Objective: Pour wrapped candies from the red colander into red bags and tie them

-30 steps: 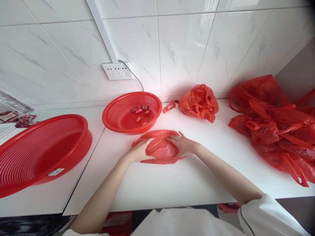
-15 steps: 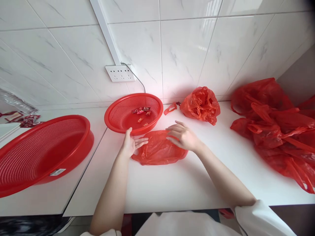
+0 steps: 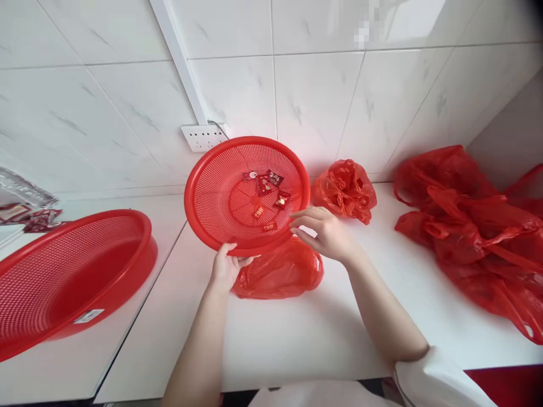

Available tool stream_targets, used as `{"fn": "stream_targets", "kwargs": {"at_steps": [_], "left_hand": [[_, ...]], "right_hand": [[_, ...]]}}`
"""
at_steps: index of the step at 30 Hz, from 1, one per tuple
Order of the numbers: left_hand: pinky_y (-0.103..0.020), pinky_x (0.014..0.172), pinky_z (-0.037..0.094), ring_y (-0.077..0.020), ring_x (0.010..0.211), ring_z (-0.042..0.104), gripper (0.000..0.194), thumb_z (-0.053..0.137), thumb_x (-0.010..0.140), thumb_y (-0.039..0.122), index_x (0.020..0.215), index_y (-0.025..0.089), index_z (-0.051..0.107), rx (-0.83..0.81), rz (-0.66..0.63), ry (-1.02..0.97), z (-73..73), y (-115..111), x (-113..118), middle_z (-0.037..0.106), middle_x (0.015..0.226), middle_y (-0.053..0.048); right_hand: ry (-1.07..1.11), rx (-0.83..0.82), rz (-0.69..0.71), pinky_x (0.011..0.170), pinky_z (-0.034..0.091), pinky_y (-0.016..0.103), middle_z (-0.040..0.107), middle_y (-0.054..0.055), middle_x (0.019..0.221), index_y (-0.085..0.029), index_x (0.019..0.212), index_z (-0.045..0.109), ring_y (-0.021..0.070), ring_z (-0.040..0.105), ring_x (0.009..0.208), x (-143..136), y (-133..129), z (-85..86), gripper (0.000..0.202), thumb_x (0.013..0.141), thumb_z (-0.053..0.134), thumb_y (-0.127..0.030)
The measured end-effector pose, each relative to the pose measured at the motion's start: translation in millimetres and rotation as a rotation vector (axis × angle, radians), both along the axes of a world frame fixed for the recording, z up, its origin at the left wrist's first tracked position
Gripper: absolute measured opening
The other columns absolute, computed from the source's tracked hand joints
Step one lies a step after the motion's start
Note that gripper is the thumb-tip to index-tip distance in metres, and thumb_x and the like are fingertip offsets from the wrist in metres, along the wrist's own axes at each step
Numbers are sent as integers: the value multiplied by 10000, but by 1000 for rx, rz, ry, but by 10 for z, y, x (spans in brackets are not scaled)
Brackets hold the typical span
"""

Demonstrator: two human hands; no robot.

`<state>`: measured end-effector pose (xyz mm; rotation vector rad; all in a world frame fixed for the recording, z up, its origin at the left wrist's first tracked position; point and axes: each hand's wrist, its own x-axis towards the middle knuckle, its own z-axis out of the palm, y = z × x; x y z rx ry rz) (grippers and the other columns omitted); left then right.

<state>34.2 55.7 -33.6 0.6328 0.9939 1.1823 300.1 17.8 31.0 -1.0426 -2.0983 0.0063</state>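
A round red mesh basket is raised and tilted toward me, with several small wrapped packets inside. My left hand grips its near rim, thumb over the edge and fingers underneath. Beside the basket's right rim is my right hand, its fingers apart and curved, holding nothing; whether a fingertip touches the rim is unclear. Below the basket, a red plastic bag lies on the white table, its top edge partly hidden by the basket.
A larger red basket stands at the left, with packets behind it. A bunched red bag sits near the tiled wall. More red bags pile up at the right. A socket strip is on the wall.
The basket with the packets has been lifted off the table, tilted and brought closer, with my left hand now gripping its rim. The packets have shifted inside. My right hand remains open.
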Motion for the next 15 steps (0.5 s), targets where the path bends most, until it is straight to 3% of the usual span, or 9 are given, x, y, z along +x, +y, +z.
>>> {"fn": "stream_targets", "kwargs": {"at_steps": [4,8,15], "left_hand": [[-345,613,620,-270,827,723,242,633,685,259,886,124,633,49,-47,30,-75,-54,130,709,853,-76],[-340,633,617,-293,942,702,345,690,637,266,958,155,624,154,15,76,-97,-104,197,701,917,-47],[-375,670,625,-269,912,690,357,696,667,297,997,178,631,223,20,114,-160,-163,278,697,903,-29]], "right_hand": [[-38,-24,-5,865,517,409,712,91,1086,-190,990,670,235,658,1006,28,41,-72,157,957,528,-248],[-63,-66,-36,876,530,402,700,103,1104,-172,1026,669,237,650,1005,44,88,-138,182,957,513,-235],[-197,-134,-111,930,503,440,692,112,1129,-167,1111,645,264,636,1032,-60,146,-247,236,970,493,-280]]}}
